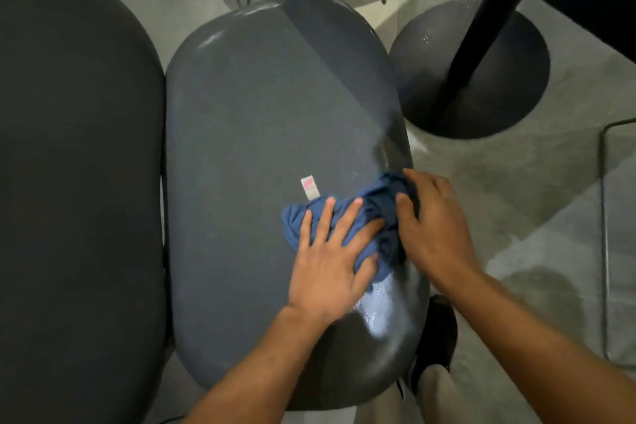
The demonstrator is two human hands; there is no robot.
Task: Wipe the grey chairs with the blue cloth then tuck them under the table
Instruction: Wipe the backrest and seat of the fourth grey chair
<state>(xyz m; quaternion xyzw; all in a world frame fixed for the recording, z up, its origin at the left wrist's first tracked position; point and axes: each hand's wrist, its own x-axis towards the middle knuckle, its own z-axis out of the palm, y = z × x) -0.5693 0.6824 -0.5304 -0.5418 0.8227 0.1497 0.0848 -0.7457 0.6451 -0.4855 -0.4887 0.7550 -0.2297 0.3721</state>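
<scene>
Blue cloth (pixel 347 227) lies bunched on the near-right part of the grey chair seat (pixel 261 134), close to the seat's right edge. Its crumpled length runs from the near left up toward the far right, and a small white tag with pink print (pixel 309 187) sticks out from its far edge.

I see my left hand (pixel 330 258) flat on the cloth's left part, its 4 fingers straight and spread, pointing far and slightly right, thumb lying out to the right on the fabric. My right hand (pixel 430 227) sits on the cloth's right end at the seat edge, fingers curled over the bunched fabric and gripping it.

The seat is an elongated oval with its long axis running near to far. A second, darker chair seat (pixel 75 165) stands just beside it on the left, its long axis parallel. Far right, a black table post (pixel 481 31) rises from a round black base (pixel 509 86) on the concrete floor (pixel 537 203), and a thin metal frame (pixel 603 217) stands at the right edge.
</scene>
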